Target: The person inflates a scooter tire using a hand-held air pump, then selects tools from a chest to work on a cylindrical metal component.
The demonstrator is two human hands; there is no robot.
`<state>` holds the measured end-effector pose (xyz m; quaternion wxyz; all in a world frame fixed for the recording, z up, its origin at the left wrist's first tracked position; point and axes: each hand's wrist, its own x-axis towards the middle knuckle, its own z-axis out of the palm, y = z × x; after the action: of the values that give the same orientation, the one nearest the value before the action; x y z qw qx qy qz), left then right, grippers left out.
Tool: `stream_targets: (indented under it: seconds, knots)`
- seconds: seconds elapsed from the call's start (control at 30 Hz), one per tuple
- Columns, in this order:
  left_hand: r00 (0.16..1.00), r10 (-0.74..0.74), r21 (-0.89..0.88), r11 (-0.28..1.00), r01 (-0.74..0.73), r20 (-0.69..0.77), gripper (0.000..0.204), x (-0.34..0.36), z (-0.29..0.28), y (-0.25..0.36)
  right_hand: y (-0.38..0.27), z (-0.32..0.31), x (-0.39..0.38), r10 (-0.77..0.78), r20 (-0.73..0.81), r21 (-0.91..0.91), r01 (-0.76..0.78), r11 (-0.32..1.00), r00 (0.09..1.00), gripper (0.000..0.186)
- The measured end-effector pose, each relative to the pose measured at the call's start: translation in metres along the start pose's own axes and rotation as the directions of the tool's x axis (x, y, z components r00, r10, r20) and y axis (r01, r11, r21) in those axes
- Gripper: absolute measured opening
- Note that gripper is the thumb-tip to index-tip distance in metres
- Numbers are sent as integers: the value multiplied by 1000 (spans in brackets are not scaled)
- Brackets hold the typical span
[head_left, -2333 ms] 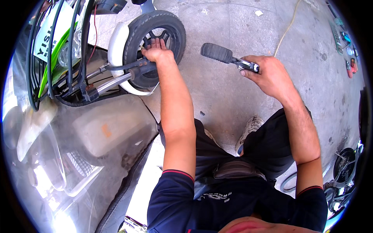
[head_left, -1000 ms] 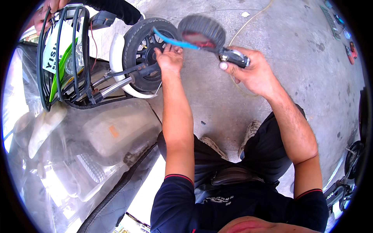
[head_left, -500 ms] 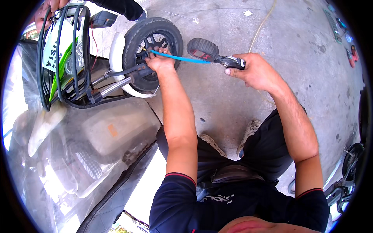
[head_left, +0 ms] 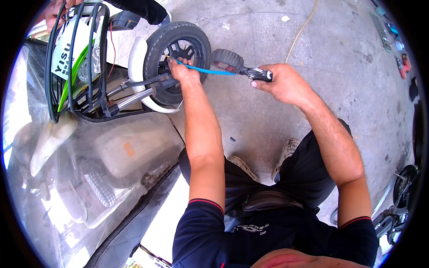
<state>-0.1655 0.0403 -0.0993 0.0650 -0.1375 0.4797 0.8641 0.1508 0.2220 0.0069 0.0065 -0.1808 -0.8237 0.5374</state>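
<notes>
R hand (head_left: 286,84) had fingers wrapped round gauge handle (head_left: 262,75), L hand (head_left: 187,75) pinched blue hose (head_left: 211,71), prob. bendy, best held nr tip.

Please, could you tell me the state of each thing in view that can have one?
Left hand: fingers closed near the blue hose's tip
Right hand: closed on the air gauge
Air gauge: held above the floor
Blue hose: extended, bending slightly
Tire: on its rim; air pressure cannot be told
Yellowish hose: lying curved
</notes>
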Motion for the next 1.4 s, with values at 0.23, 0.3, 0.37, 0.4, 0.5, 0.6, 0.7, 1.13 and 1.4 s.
stream_targets:
  seconds: [0.23, 0.3, 0.37, 0.4, 0.5, 0.6, 0.7, 1.13, 1.4]
  knots:
    - [992, 104, 226, 970, -84, -78, 44, -10, 10, -1, -7, 0, 1, 46, 7, -36, -46, 998, 999, 31]
    - [977, 206, 326, 928, -177, -57, 47, -1, 6, -3, -10, 0, 3, 57, 33, -48, -56, 997, 998, 30]
    - [959, 275, 404, 886, -226, -68, 48, 3, 8, -6, -2, -1, 9, 44, 49, -66, -41, 997, 998, 30]
    - [951, 292, 431, 874, -225, -96, 48, -12, 21, -8, 2, -2, 9, 47, 36, -58, -44, 997, 998, 29]
    - [934, 327, 484, 847, -221, -145, 46, -35, 41, -5, 3, -3, 12, 64, 16, -28, -63, 998, 998, 28]
    - [944, 284, 374, 904, -206, -167, 46, -36, 37, 2, -4, -5, 13, 103, 19, -21, -102, 995, 995, 30]
    - [949, 246, 346, 923, -167, -199, 46, -13, 23, -2, -4, -8, 15, 84, 7, -46, -84, 995, 996, 30]
    - [984, -171, -3, 985, 171, 40, 29, 18, 10, 15, 11, -33, 24, 189, 137, 427, -230, 874, 972, 39]
    - [998, 19, 100, 995, -25, 64, 21, 14, 5, 9, 23, -16, 33, 163, 322, 493, -312, 812, 933, 34]
